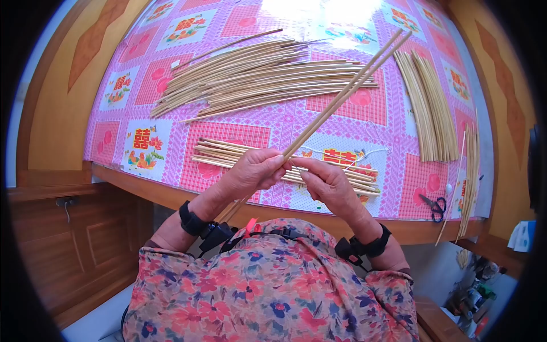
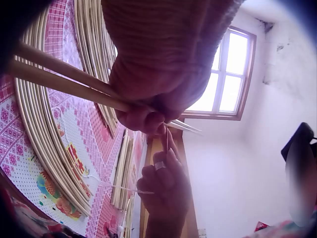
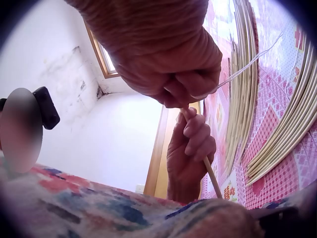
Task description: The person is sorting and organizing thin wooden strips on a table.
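Note:
My left hand [image 1: 259,171] grips a pair of long, thin pale sticks [image 1: 347,94], which slant up over the table to the right and run back below the hand. Close beside it, my right hand [image 1: 327,185] pinches a thin white string [image 3: 255,59] right at the sticks, with the thumb and fingers curled. In the left wrist view, a short taut length of string spans the two hands, and a ring [image 2: 159,165] shows on a right finger. The string's loose end trails over a small row of sticks [image 1: 222,154] lying under both hands.
Loose sticks lie in a wide pile [image 1: 256,77] at the back. A denser bundle [image 1: 427,108] stretches along the right side, near a thin bunch [image 1: 470,176] that overhangs the edge. Dark-handled scissors [image 1: 437,209] rest by the front right edge of the patterned tablecloth [image 1: 154,85].

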Motion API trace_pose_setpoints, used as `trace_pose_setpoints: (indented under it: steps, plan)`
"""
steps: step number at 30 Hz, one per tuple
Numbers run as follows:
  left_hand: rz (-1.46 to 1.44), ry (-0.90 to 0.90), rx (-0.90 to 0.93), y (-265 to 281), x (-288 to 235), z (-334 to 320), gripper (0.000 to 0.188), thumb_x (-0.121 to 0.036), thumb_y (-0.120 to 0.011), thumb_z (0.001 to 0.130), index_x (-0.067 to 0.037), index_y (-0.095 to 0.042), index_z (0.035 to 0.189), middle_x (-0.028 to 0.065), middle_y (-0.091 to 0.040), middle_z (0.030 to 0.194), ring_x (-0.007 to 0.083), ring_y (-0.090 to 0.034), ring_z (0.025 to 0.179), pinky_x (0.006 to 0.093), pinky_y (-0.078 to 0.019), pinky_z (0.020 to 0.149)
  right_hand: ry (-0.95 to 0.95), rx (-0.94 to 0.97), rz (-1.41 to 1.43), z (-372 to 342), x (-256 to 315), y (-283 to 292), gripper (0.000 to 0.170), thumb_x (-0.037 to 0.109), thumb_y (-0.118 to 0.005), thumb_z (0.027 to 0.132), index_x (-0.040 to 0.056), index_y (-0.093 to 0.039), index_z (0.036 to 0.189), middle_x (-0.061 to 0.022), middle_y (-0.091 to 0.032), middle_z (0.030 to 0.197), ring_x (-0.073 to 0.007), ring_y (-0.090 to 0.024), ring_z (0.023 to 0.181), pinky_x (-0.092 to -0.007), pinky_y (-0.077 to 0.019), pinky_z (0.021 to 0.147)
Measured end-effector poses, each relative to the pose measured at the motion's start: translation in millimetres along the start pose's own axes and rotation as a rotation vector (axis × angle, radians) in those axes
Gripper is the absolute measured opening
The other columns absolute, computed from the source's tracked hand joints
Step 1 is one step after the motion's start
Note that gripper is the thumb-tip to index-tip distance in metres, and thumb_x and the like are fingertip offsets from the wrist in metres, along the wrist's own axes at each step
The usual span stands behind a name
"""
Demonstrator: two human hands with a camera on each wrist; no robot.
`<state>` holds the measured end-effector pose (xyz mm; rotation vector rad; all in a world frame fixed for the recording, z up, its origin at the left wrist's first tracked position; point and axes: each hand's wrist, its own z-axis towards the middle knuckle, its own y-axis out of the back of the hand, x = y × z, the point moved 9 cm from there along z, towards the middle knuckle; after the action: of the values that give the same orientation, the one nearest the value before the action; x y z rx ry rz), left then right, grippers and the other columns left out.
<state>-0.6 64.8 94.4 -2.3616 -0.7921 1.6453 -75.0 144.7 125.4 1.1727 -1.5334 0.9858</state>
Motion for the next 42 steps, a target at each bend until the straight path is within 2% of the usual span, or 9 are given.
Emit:
trace_pose_setpoints:
  steps: [3, 7, 9, 15, 25, 34, 37, 39, 42]
  plan:
    - [0.024, -0.009, 0.001, -1.7, 0.4, -1.5, 0.024, -0.022, -0.044, 0.091, -0.001, -0.057, 0.093, -0.0019, -0.048, 0.065, 0.0018, -0.035, 0.045, 0.015, -0.0284, 0.039, 0.042, -0.037, -0.03, -3.0, 0.3, 0.0, 0.028, 0.01, -0.044, 0.089, 0.0047, -0.052, 0.115, 0.0064, -0.041, 0.059, -0.001, -0.036, 0.049, -0.0162, -0.0304, 0.044]
    - [0.065, -0.021, 0.001, -6.6, -2.1, -2.7, 0.024, -0.022, -0.044, 0.091, -0.002, -0.057, 0.088, -0.0044, -0.047, 0.061, 0.0008, -0.037, 0.046, 0.0144, -0.0283, 0.04, 0.075, -0.076, -0.071, -4.9, 0.2, 0.4, 0.024, 0.01, -0.044, 0.088, 0.0037, -0.053, 0.11, 0.0063, -0.041, 0.059, -0.0012, -0.036, 0.049, -0.0165, -0.03, 0.044]
    - [0.11, -0.055, 0.007, -7.6, -2.9, -3.3, 0.024, -0.023, -0.044, 0.091, -0.002, -0.057, 0.088, -0.0046, -0.046, 0.06, 0.0009, -0.037, 0.046, 0.0147, -0.0284, 0.04, 0.025, -0.116, -0.063, -7.0, -2.8, 2.5, 0.018, 0.009, -0.049, 0.086, 0.0037, -0.057, 0.101, 0.0033, -0.044, 0.06, -0.0036, -0.039, 0.051, -0.0199, -0.0345, 0.046]
    - [0.117, -0.057, 0.048, -8.6, -0.4, -2.1, 0.025, -0.023, -0.043, 0.091, -0.003, -0.057, 0.088, -0.0042, -0.047, 0.06, 0.001, -0.038, 0.047, 0.0153, -0.0292, 0.04, 0.044, -0.189, -0.094, -10.3, -4.4, 4.2, 0.012, 0.01, -0.05, 0.087, 0.0021, -0.057, 0.092, 0.0028, -0.043, 0.058, -0.0036, -0.039, 0.051, -0.0203, -0.0331, 0.045]
    - [0.139, -0.083, 0.065, -12.9, -4.7, -1.5, 0.024, -0.022, -0.045, 0.091, -0.003, -0.059, 0.091, -0.0047, -0.046, 0.06, 0.0009, -0.036, 0.048, 0.0157, -0.0266, 0.04, 0.062, -0.219, -0.13, -8.9, -7.2, 5.6, 0.011, 0.011, -0.05, 0.087, 0.0025, -0.057, 0.091, 0.0034, -0.041, 0.058, -0.0039, -0.038, 0.051, -0.0201, -0.0321, 0.045]
    - [0.279, -0.13, 0.091, -19.2, -11.6, -1.5, 0.022, -0.02, -0.044, 0.091, -0.004, -0.056, 0.083, -0.0054, -0.044, 0.06, 0.0011, -0.036, 0.05, 0.0167, -0.0294, 0.044, 0.093, -0.2, -0.125, -1.4, -11.0, 6.0, 0.013, 0.012, -0.049, 0.088, 0.0021, -0.057, 0.093, 0.0037, -0.04, 0.058, -0.0033, -0.037, 0.052, -0.0191, -0.0319, 0.046]
    - [0.481, -0.192, 0.056, -17.4, -18.4, 1.8, 0.02, -0.019, -0.046, 0.09, -0.003, -0.055, 0.082, -0.0028, -0.046, 0.061, 0.0039, -0.04, 0.051, 0.0188, -0.0335, 0.046, 0.06, -0.212, -0.067, 1.5, -19.5, 11.2, 0.014, 0.012, -0.049, 0.088, 0.002, -0.057, 0.094, 0.0039, -0.042, 0.059, -0.0031, -0.038, 0.053, -0.0189, -0.0331, 0.047]
    - [0.833, -0.392, 0.007, -25.5, -34.1, -0.6, 0.016, -0.017, -0.048, 0.088, -0.001, -0.054, 0.086, 0.0016, -0.048, 0.064, 0.0075, -0.045, 0.053, 0.0225, -0.0382, 0.048, 0.118, -0.227, 0.011, 1.5, -23.4, 15.6, 0.013, 0.01, -0.046, 0.09, 0.0021, -0.054, 0.095, 0.0049, -0.043, 0.062, -0.0012, -0.036, 0.052, -0.0163, -0.0285, 0.044]
    - [0.849, -0.322, 0.01, -27.5, -35.5, -0.3, 0.015, -0.015, -0.05, 0.087, -0.001, -0.053, 0.092, 0.005, -0.05, 0.067, 0.012, -0.049, 0.055, 0.0272, -0.0414, 0.051, 0.186, -0.253, 0.01, 1.6, -25.2, 20.0, 0.012, 0.009, -0.047, 0.09, 0.0017, -0.053, 0.096, 0.0041, -0.043, 0.063, -0.0013, -0.037, 0.053, -0.016, -0.0282, 0.045]
